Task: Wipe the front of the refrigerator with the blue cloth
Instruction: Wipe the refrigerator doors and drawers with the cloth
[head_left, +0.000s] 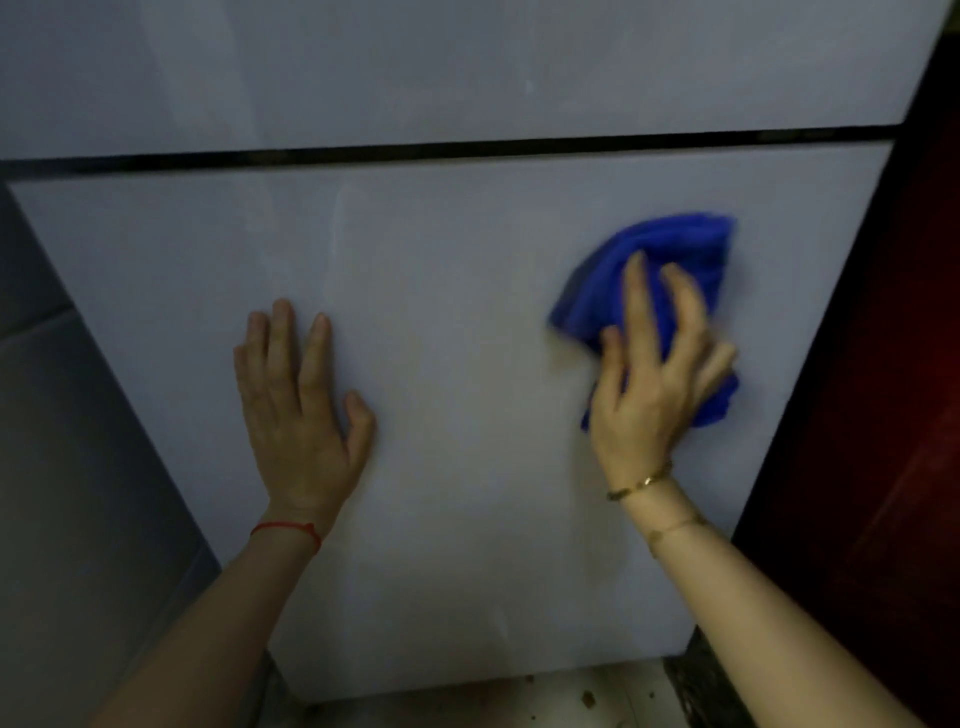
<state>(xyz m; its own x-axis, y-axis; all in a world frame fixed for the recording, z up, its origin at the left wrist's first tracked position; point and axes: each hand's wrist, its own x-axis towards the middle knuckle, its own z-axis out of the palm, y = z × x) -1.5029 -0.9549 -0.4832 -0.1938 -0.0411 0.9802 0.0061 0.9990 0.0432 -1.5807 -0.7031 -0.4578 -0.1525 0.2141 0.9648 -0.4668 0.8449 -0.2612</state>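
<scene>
The white refrigerator front fills the view, split by a dark horizontal gap between the upper and lower doors. My right hand presses a bunched blue cloth flat against the right part of the lower door; the cloth is blurred. My left hand rests flat on the lower door to the left, fingers spread upward, holding nothing. A red string circles the left wrist and gold bracelets the right.
A grey surface flanks the refrigerator on the left. A dark red panel stands along its right side. A strip of light floor with small crumbs shows below the lower door.
</scene>
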